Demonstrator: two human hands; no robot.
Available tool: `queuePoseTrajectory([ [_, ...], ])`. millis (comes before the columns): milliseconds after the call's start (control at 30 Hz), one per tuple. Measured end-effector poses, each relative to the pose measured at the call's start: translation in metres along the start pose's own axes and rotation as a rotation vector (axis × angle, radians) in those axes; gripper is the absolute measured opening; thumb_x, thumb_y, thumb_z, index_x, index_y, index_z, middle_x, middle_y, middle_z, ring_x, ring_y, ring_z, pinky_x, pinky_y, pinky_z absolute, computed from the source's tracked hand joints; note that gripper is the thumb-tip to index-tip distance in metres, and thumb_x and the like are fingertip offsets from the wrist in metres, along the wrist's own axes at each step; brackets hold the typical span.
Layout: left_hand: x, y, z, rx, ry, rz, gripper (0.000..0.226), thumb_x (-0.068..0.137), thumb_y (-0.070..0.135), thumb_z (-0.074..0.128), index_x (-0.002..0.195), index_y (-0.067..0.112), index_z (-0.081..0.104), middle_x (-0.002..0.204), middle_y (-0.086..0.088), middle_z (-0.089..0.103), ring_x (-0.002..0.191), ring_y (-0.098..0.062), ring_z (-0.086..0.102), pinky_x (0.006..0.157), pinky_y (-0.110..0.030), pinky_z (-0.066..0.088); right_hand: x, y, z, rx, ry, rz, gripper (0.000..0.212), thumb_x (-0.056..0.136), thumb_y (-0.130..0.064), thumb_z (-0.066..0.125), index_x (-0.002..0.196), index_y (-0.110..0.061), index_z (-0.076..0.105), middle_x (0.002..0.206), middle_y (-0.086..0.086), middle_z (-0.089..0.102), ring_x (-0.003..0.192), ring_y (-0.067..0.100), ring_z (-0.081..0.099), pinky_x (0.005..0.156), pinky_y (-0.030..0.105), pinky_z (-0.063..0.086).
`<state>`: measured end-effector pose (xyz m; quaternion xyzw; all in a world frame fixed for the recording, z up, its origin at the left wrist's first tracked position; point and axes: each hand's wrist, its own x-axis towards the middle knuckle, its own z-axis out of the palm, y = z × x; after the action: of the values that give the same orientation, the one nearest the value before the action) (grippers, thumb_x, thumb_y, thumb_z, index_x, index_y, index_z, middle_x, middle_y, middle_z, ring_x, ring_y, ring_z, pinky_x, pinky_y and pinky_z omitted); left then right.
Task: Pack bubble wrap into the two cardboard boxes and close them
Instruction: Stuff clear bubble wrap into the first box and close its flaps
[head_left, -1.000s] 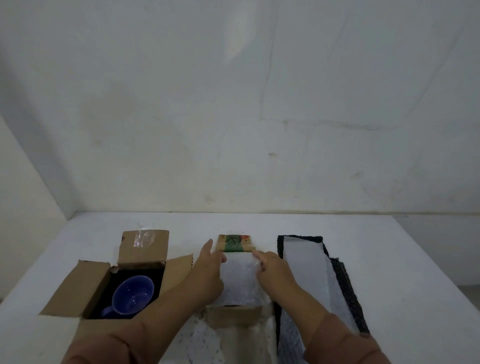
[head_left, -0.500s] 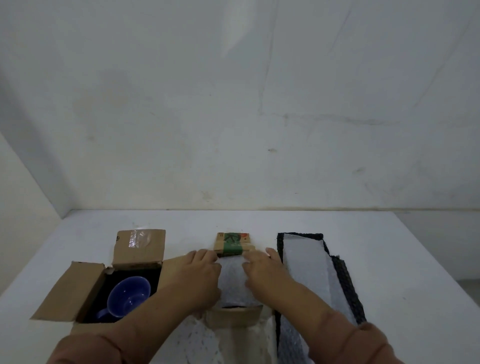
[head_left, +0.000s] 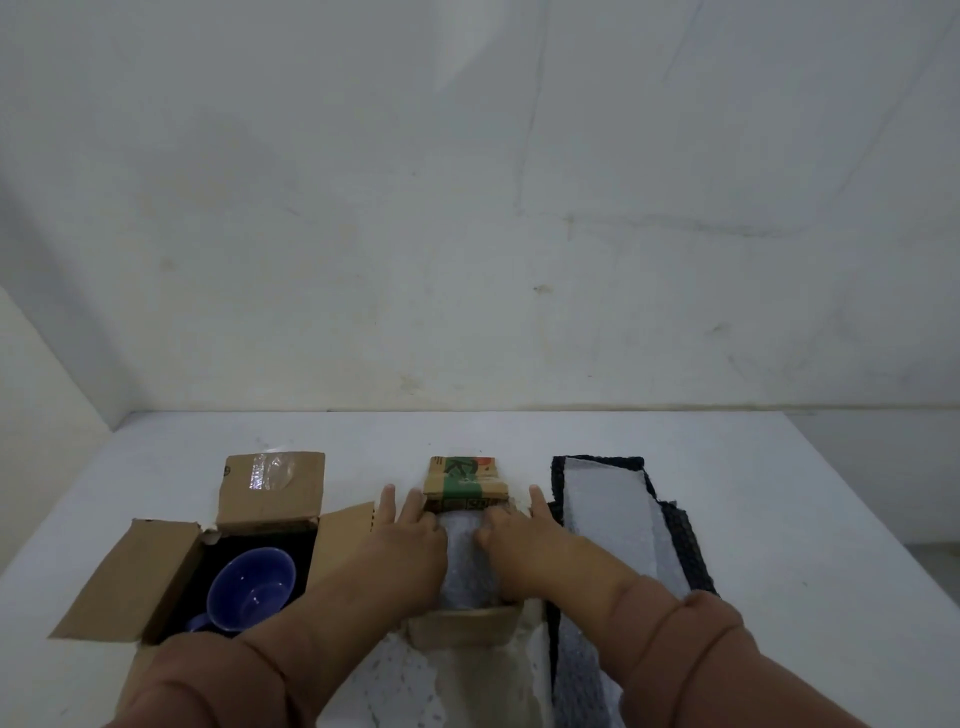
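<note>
A small cardboard box (head_left: 462, 623) stands in the middle of the table, its far flap (head_left: 465, 480) printed green and red. A wad of bubble wrap (head_left: 465, 564) fills its opening. My left hand (head_left: 410, 535) presses on the wad's left side with straight fingers that reach the far flap. On the right side, my right hand (head_left: 514, 540) pushes the wrap down. A second cardboard box (head_left: 156, 577) sits at the left with its flaps spread, and a blue mug (head_left: 249, 590) lies inside it.
A long sheet of bubble wrap (head_left: 608, 512) lies on a dark mat (head_left: 685, 545) to the right of the small box. More bubble wrap (head_left: 405, 680) lies on the white table (head_left: 805, 519) in front of the boxes. A wall stands behind.
Both hands went from holding the wrap's far edge above the small box to lying flat on it, pushing the wad down into the opening.
</note>
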<state>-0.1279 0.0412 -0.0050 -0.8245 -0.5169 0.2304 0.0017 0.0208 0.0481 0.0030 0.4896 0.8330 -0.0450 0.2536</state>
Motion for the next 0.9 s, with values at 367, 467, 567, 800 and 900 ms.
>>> queuePoseTrajectory([
  [367, 0.013, 0.015, -0.009, 0.055, -0.203, -0.055, 0.069, 0.09, 0.046, 0.051, 0.148, 0.017, 0.028, 0.158, -0.005, 0.021, 0.145, -0.038, -0.016, 0.103, -0.071, -0.017, 0.014, -0.019, 0.004, -0.01, -0.049, 0.093, 0.079, 0.088, -0.024, 0.056, 0.149, -0.011, 0.006, 0.148, 0.018, 0.024, 0.135, 0.04, 0.028, 0.112, 0.062, -0.004],
  [467, 0.014, 0.011, -0.002, 0.02, -0.173, -0.048, 0.066, 0.09, 0.04, 0.051, 0.147, 0.014, 0.03, 0.156, -0.006, 0.025, 0.145, -0.036, -0.017, 0.101, -0.071, -0.019, 0.012, -0.014, 0.008, 0.081, -0.045, 0.067, 0.082, 0.086, -0.017, 0.058, 0.149, -0.01, 0.006, 0.145, 0.017, 0.025, 0.133, 0.038, 0.031, 0.113, 0.061, -0.001],
  [567, 0.012, 0.003, 0.004, -0.079, -0.102, -0.032, 0.063, 0.09, 0.033, 0.051, 0.146, 0.012, 0.03, 0.154, -0.006, 0.027, 0.146, -0.033, -0.015, 0.103, -0.07, -0.018, 0.001, 0.001, 0.004, 0.36, -0.031, -0.001, 0.082, 0.084, -0.015, 0.062, 0.149, -0.014, 0.011, 0.149, 0.011, 0.02, 0.137, 0.033, 0.026, 0.118, 0.052, 0.005],
  [800, 0.002, 0.012, -0.019, -0.194, -0.072, -0.032, 0.057, 0.086, 0.013, 0.05, 0.141, 0.01, 0.037, 0.148, -0.009, 0.032, 0.147, -0.033, -0.002, 0.114, -0.063, -0.009, -0.042, 0.049, 0.024, 0.915, 0.285, 0.247, 0.049, 0.09, -0.007, 0.051, 0.138, -0.013, 0.044, 0.145, 0.008, 0.04, 0.132, 0.02, 0.04, 0.106, 0.022, 0.029],
  [900, 0.002, 0.042, -0.025, -0.369, 0.111, 0.072, 0.053, 0.089, 0.014, 0.048, 0.142, 0.015, 0.038, 0.147, -0.007, 0.035, 0.141, -0.028, 0.022, 0.117, -0.045, 0.018, -0.054, 0.061, 0.057, 0.949, 0.185, 0.383, 0.044, 0.093, -0.012, 0.05, 0.136, -0.014, 0.045, 0.145, 0.009, 0.042, 0.13, 0.022, 0.043, 0.105, 0.024, 0.033],
])
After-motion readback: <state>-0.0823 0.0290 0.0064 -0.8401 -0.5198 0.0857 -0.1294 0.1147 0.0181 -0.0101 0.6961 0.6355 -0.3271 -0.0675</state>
